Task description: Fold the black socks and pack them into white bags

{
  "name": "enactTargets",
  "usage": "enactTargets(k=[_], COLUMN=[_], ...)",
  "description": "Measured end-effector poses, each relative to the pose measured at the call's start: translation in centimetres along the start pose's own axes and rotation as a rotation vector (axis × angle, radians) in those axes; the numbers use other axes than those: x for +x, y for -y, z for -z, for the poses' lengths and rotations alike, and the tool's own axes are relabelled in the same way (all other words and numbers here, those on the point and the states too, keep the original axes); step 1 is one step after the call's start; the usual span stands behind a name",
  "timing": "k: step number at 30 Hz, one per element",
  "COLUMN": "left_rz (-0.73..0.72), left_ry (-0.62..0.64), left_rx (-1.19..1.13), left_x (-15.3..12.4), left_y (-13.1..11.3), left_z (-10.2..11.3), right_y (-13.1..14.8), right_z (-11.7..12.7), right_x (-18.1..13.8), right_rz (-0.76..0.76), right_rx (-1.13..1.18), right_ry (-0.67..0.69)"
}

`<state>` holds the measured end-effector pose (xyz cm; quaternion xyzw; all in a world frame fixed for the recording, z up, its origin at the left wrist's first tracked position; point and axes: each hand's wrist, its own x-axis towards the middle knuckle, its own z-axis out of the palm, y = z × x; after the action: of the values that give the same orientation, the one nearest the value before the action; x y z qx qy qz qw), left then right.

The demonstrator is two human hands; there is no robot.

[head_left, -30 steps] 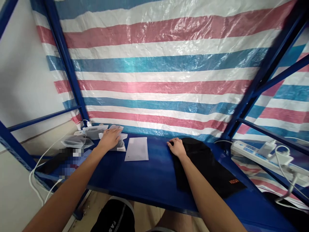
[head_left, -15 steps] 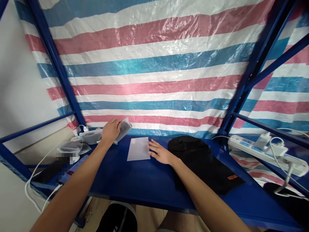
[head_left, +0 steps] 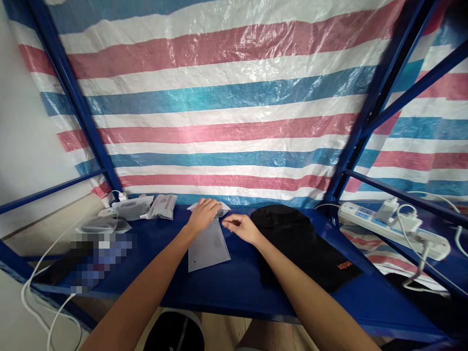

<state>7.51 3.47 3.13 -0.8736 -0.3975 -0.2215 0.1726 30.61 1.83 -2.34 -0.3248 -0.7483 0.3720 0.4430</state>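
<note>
A flat frosted plastic bag (head_left: 208, 251) lies on the blue tabletop, slightly turned, with a small dark dot near its lower left corner. My left hand (head_left: 205, 214) is bent over a clear plastic packet (head_left: 223, 209) just behind the bag. The packet's pale ends stick out on both sides of the fingers; its middle is hidden. My right hand (head_left: 241, 228) is closed in a pinch at the frosted bag's upper right corner, its fingertips partly hiding what they grip.
Left are a labelled packet (head_left: 163, 206), other clear packets (head_left: 133, 208) and a blurred-out item (head_left: 102, 261) with white cables. A black cloth item (head_left: 292, 243) with orange lettering lies right. A white power strip (head_left: 395, 231) is beyond it. Blue posts and a striped sheet (head_left: 226, 97) stand behind.
My left hand has moved right and down with the packet to behind the frosted bag. The bag has come nearer to me and turned. My right hand's fingers have curled from spread to pinched.
</note>
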Motion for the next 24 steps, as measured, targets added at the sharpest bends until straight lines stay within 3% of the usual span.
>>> enactTargets(k=[3,9,13,18,24], left_rz=[-0.013,0.048,0.216,0.376,0.459], left_ry=[-0.006,-0.082,-0.138,-0.24,-0.343], left_rx=[-0.101,-0.223,-0.151,-0.323,-0.494], left_x=[-1.1,-3.5,-5.7,-7.6,-7.0], left_y=[-1.8,-2.6,-0.3,2.6,1.6], left_z=[-0.9,-0.5,0.0,-0.3,-0.2], right_y=[-1.3,-1.3,-1.3,-1.6,-1.8], right_z=[1.2,2.6,2.8,3.1,3.2], right_x=[0.6,0.4,0.3,0.3,-0.1], right_rz=[0.025,0.173,0.104,0.013,0.005], right_rx=[-0.095,-0.309,-0.391,-0.431,-0.613], right_ry=[-0.271,-0.161,-0.268,-0.27,-0.336])
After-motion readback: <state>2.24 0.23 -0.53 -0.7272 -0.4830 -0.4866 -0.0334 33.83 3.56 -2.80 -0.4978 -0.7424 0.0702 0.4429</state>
